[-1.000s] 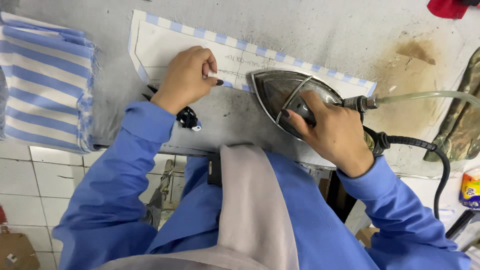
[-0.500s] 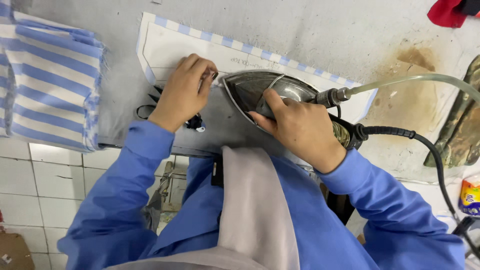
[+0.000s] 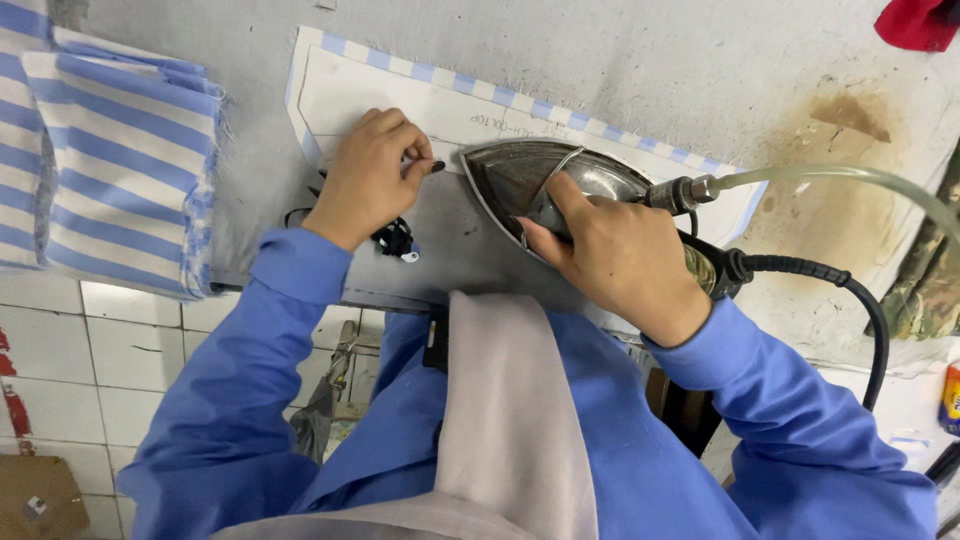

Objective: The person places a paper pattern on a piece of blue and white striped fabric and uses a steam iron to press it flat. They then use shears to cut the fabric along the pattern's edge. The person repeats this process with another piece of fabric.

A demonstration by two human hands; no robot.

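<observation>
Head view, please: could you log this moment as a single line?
left hand: pressing white pattern piece | right hand: gripping iron on table | striped fabric stack: left, untouched

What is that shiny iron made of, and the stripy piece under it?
The iron looks like polished metal: its silvery shell shows bright reflections. The right hand holds it. The stripy piece looks like woven cloth, matte, with blue and white edge blocks; the pale template on top may be paper or card.

Folded blue-striped fabric stack (image 3: 120, 160) at table's left; red cloth (image 3: 920, 20) top right; possibly camouflage fabric (image 3: 925, 290) right.
</observation>
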